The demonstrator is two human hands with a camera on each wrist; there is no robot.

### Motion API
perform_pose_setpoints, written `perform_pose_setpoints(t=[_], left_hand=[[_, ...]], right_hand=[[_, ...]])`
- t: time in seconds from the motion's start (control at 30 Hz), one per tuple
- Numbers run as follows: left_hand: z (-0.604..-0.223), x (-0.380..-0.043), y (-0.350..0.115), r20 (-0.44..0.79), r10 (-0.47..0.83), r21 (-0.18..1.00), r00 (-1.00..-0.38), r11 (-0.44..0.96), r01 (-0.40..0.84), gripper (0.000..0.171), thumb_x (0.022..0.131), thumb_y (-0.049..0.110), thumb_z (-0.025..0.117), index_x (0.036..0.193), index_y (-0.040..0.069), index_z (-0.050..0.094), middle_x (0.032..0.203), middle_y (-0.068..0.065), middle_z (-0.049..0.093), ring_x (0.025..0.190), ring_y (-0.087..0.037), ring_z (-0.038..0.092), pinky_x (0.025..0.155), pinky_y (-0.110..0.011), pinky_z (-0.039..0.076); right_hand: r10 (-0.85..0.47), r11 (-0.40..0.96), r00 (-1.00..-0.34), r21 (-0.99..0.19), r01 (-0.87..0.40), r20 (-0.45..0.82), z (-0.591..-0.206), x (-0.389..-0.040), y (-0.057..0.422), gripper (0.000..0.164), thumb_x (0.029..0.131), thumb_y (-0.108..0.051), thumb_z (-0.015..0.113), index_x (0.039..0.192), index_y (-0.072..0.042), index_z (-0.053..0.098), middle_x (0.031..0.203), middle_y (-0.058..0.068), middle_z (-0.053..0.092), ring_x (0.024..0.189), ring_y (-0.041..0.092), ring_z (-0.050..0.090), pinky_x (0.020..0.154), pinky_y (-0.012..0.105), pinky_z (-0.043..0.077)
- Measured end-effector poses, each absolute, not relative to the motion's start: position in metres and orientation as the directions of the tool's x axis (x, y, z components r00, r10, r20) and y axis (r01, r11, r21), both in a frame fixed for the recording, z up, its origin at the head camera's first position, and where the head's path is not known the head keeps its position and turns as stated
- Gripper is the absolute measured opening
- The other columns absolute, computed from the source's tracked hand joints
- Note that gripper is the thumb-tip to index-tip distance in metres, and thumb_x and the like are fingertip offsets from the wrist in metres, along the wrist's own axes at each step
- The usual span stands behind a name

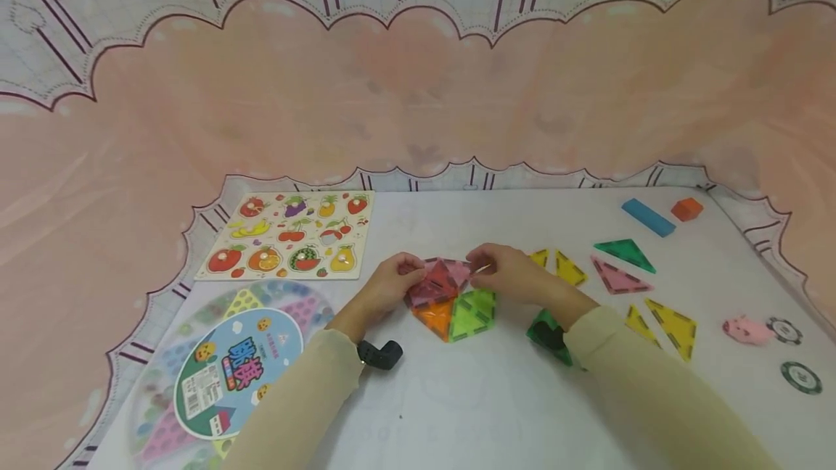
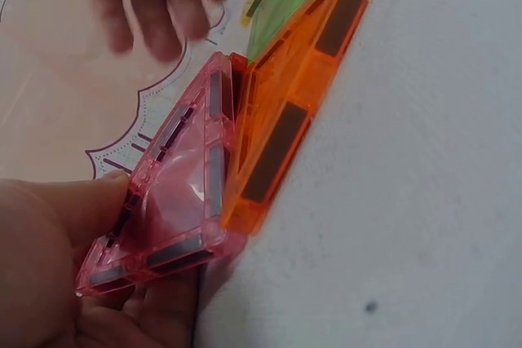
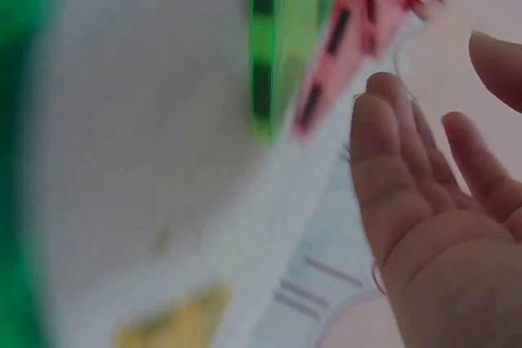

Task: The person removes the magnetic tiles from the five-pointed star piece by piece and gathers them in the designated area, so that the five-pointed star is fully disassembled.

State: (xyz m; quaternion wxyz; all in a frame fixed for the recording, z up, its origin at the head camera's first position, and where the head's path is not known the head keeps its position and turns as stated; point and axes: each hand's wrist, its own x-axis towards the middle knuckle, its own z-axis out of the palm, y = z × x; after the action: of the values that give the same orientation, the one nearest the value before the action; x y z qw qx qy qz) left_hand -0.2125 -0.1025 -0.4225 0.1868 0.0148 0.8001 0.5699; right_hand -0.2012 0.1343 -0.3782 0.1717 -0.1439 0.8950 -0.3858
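Observation:
My left hand (image 1: 392, 285) pinches a translucent pink triangular magnetic tile (image 2: 175, 185) between thumb and fingers. That tile leans against an orange triangular magnetic tile (image 2: 302, 95). Beside the orange one stands a light green tile (image 1: 473, 312), and a red tile (image 1: 439, 278) shows among the pink ones at the top of this cluster. My right hand (image 1: 506, 270) is at the cluster's right side, its fingers (image 3: 377, 148) extended and apart from the pink tile's edge in the right wrist view. Nothing shows between them.
Loose yellow (image 1: 673, 326), pink (image 1: 617, 275) and green (image 1: 625, 254) tiles lie to the right. A blue bar (image 1: 648, 217), an orange block (image 1: 686, 209), a toy pig (image 1: 747, 329) and two chips stand farther right. A fruit puzzle board (image 1: 303, 234) and round game board (image 1: 238, 374) occupy the left.

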Motion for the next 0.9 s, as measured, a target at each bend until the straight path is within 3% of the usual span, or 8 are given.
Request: perform_pose_setpoints(t=[0.23,0.63,0.9], left_hand=[[-0.424,-0.211,-0.1,-0.261,0.252,0.929,-0.932,0.327,-0.172,0.013,0.089,0.019,0.055,0.1,0.012,0.055,0.097,-0.006,0.056,0.085,-0.02,0.05,0.069,-0.027,0.043],[-0.422,-0.212,-0.102,-0.255,0.239,0.927,-0.937,0.335,-0.167,0.012,0.089,0.016,0.055,0.1,0.012,0.054,0.096,-0.006,0.055,0.085,-0.02,0.05,0.068,-0.027,0.044],[-0.423,-0.212,-0.102,-0.251,0.247,0.924,-0.936,0.349,-0.155,0.015,0.089,0.017,0.055,0.103,0.015,0.053,0.095,-0.008,0.052,0.081,-0.02,0.05,0.063,-0.026,0.045]], right_hand=[[-0.376,0.627,-0.872,-0.779,0.009,-0.313,-0.393,-0.215,0.104,0.04,0.083,-0.017,0.062,0.12,-0.012,0.048,0.105,0.001,0.057,0.092,0.015,0.055,0.083,0.035,0.045],[-0.413,0.585,-0.862,-0.811,-0.002,-0.295,-0.396,-0.218,0.093,0.037,0.085,-0.017,0.061,0.121,-0.018,0.049,0.115,0.003,0.053,0.103,0.017,0.051,0.086,0.035,0.044],[-0.362,0.599,-0.871,-0.799,0.057,-0.333,-0.396,-0.22,0.086,0.037,0.084,-0.014,0.062,0.119,-0.019,0.051,0.107,0.003,0.054,0.092,0.018,0.054,0.079,0.032,0.047]])
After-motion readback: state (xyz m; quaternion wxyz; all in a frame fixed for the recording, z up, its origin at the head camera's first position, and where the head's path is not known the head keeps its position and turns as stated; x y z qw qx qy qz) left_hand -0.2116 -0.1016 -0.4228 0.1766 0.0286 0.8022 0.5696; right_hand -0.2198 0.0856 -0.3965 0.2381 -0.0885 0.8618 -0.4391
